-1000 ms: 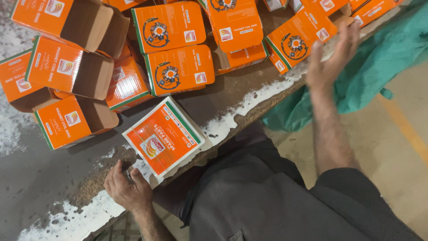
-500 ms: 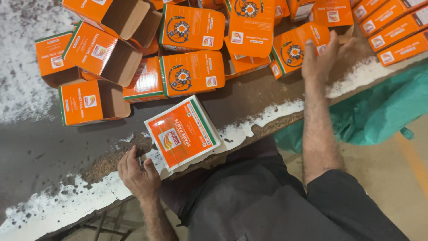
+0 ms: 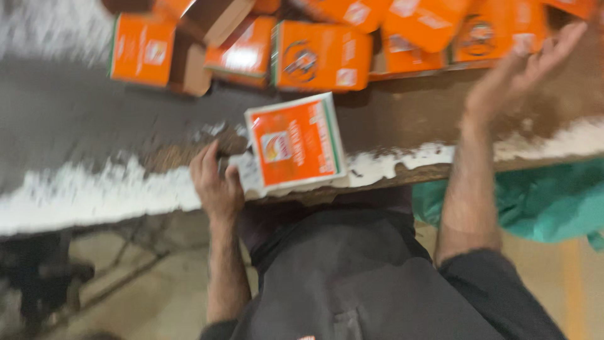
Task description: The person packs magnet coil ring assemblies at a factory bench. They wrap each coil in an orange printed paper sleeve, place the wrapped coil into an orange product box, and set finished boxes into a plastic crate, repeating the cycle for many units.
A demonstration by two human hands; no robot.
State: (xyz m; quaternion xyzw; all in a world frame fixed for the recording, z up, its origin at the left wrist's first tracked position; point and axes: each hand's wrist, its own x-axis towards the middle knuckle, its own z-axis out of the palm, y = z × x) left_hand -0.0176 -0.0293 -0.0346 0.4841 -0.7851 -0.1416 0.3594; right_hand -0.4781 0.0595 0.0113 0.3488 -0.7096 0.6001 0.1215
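Observation:
My left hand (image 3: 216, 182) rests at the near edge of the worn table (image 3: 94, 119), its fingers against the left side of a stack of flat orange and white cartons (image 3: 294, 144). Blur hides whether the fingers grip the stack or only touch it. My right hand (image 3: 519, 72) is raised over the right part of the table with fingers spread and nothing in it, close to the orange boxes (image 3: 321, 55) piled at the far side.
Several folded orange boxes, some with open brown flaps (image 3: 189, 63), crowd the far side of the table. White flaking paint lines the table's near edge (image 3: 75, 195). A green cloth (image 3: 541, 201) hangs at the right below the table. A dark stool (image 3: 44, 277) stands on the floor at left.
The view has shifted and blurred. My right hand has drawn back from the orange boxes and lifted with fingers spread. My left hand stays by the flat carton stack.

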